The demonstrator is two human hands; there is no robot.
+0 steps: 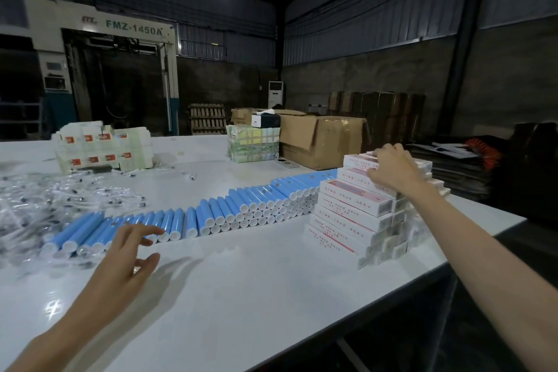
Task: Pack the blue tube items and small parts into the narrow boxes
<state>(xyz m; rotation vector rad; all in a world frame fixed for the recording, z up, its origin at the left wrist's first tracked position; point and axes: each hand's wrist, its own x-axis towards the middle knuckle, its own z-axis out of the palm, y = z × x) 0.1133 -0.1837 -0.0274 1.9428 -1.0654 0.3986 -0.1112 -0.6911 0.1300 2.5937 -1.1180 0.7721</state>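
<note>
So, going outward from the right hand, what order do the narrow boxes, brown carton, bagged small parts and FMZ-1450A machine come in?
1. Stack of narrow boxes: directly under the right hand, which grips its top.
2. Brown carton: just behind the stack, to the left.
3. Bagged small parts: far left.
4. FMZ-1450A machine: back left, against the wall.

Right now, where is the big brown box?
In the head view, the big brown box sits far across the table, right of centre, beside a green-and-white bundle.

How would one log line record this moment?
right hand: grips top narrow box | left hand: open, by blue tubes | phase: box pickup
</note>
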